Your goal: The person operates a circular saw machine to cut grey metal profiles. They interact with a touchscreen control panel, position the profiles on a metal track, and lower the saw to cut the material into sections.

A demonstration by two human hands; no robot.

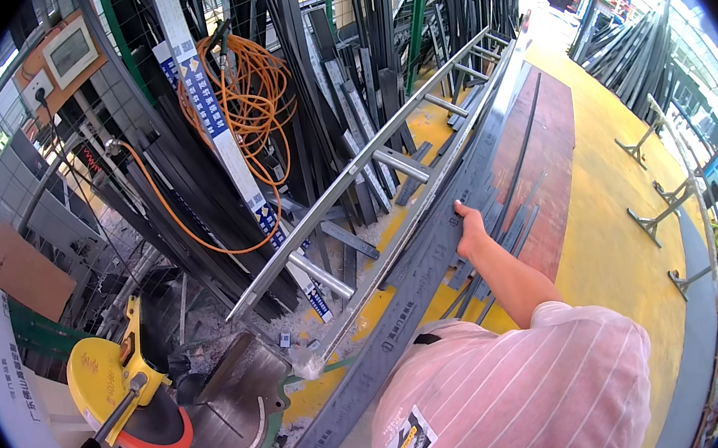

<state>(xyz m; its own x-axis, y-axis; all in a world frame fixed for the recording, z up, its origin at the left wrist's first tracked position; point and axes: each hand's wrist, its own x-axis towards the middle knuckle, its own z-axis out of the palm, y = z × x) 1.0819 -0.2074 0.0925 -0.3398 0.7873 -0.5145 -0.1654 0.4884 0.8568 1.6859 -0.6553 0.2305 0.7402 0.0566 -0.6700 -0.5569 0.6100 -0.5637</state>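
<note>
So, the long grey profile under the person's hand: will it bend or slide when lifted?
The long grey profile is very long and thin, so it will probably sag if lifted at one point. It looks smooth, maybe slippery. The right hand grips only its edge.

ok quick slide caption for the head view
Right hand gripping a long grey profile laid beside a metal ladder-like frame, near a yellow mitre saw.

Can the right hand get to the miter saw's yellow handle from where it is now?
Probably not without letting go: the right hand grips the long grey profile far up its length, while the yellow saw handle sits low left, across the roller rack.
</note>
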